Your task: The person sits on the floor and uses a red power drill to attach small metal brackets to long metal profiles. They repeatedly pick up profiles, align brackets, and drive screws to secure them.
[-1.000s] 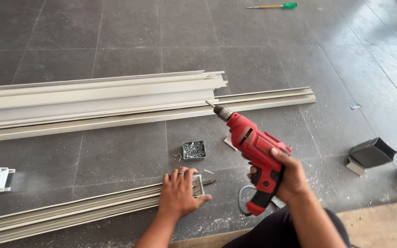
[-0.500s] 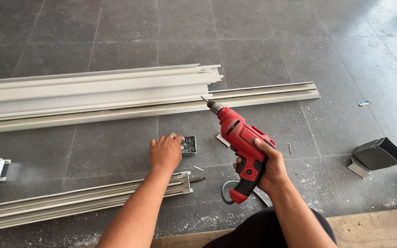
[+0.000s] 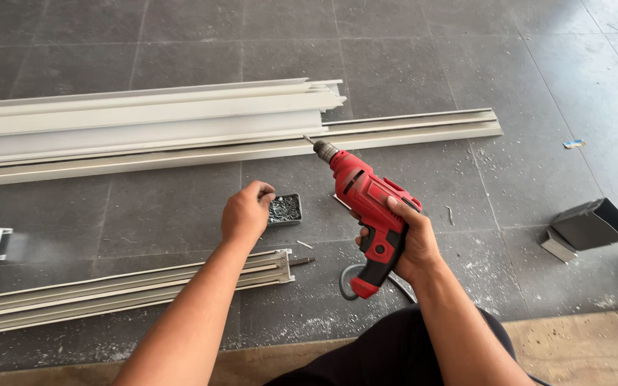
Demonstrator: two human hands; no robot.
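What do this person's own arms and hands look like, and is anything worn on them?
Both forearms are bare, no sleeves in view. The left hand and right hand wear no gloves or watch. Any ring is too small to tell. Dark trousers show at the bottom.

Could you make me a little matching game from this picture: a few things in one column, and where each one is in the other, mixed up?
Things:
1. red drill
2. small tray of screws
3. dark box
4. long pale rails

Places:
A. on the floor at the far right
B. gripped in the right hand
C. lying across the floor beyond the hands
D. at the fingertips of the left hand

Pairs: 1-B, 2-D, 3-A, 4-C
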